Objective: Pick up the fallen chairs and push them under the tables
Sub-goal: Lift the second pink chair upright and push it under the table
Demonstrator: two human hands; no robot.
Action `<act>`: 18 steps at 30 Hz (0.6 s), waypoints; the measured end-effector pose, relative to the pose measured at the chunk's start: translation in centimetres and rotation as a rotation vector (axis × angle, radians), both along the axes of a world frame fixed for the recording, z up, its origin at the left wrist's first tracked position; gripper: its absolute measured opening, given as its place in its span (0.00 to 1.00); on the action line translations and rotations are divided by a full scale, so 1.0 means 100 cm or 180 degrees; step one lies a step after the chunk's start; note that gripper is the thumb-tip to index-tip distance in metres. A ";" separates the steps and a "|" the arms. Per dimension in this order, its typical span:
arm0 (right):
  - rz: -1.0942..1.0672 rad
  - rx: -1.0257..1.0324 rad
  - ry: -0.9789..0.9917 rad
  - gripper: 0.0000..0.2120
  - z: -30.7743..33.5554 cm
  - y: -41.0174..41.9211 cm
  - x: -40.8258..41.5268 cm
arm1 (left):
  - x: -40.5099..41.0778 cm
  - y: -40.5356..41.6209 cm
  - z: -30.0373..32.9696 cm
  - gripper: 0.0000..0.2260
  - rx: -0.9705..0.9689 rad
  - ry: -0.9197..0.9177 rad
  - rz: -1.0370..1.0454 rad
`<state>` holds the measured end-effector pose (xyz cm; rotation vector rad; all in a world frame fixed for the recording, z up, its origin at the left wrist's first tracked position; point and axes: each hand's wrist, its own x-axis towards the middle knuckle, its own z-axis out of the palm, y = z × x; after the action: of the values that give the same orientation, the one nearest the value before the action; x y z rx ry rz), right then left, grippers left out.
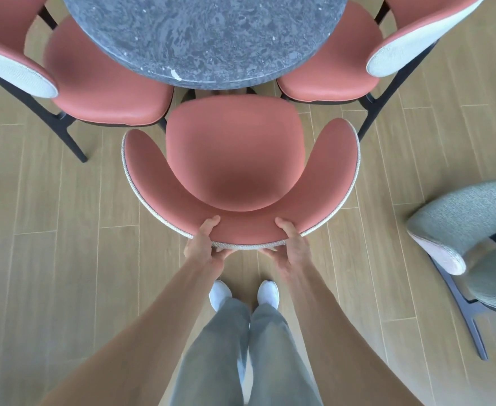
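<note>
- The pink chair [241, 159] stands upright just in front of the round grey table [205, 39], its seat front near the table's edge but not yet under it.
- The left hand [204, 244] grips the top of the chair's curved backrest, thumb over the pink inner face and fingers curled beneath the woven rim.
- The right hand [292, 244] holds the same rim beside it in a matching closed grip.
- Two more pink chairs, the left neighbour [103, 83] and the right neighbour [337, 68], sit either side of the table with their seats partly tucked under it; the gap between them looks narrow.
- To push well, I judge: keep both hands level, drive straight toward the table's centre, and slide slowly so the backrest wings clear both neighbours.
- A grey-green chair [469, 230] stands well to the right of the table, apart from it.
</note>
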<state>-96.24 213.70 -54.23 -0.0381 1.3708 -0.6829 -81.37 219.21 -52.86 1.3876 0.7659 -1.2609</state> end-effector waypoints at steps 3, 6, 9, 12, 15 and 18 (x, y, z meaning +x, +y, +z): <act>0.0241 0.0051 0.0176 0.25 0.008 -0.004 -0.002 | 0.001 -0.001 0.007 0.23 -0.0007 -0.0009 -0.0134; 0.0384 0.0171 0.0236 0.23 0.018 -0.007 -0.005 | 0.003 -0.001 0.016 0.23 0.0003 -0.0038 -0.0319; 0.0415 0.0141 0.0249 0.23 0.028 -0.009 -0.013 | 0.007 0.001 0.025 0.21 0.0064 -0.0090 -0.0476; 0.0424 0.0135 0.0353 0.18 0.045 -0.009 -0.025 | 0.007 0.004 0.038 0.18 0.0355 -0.0275 -0.0559; 0.0465 0.0074 0.0495 0.17 0.066 -0.010 -0.040 | 0.003 0.001 0.059 0.20 0.0561 -0.0551 -0.0656; 0.0403 -0.0150 0.0713 0.14 0.091 -0.018 -0.059 | -0.010 -0.010 0.093 0.20 0.0579 -0.1159 -0.0925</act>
<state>-102.17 211.92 -45.09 -0.2431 1.5521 -0.6179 -82.41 218.21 -43.55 1.8656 0.4448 -1.1269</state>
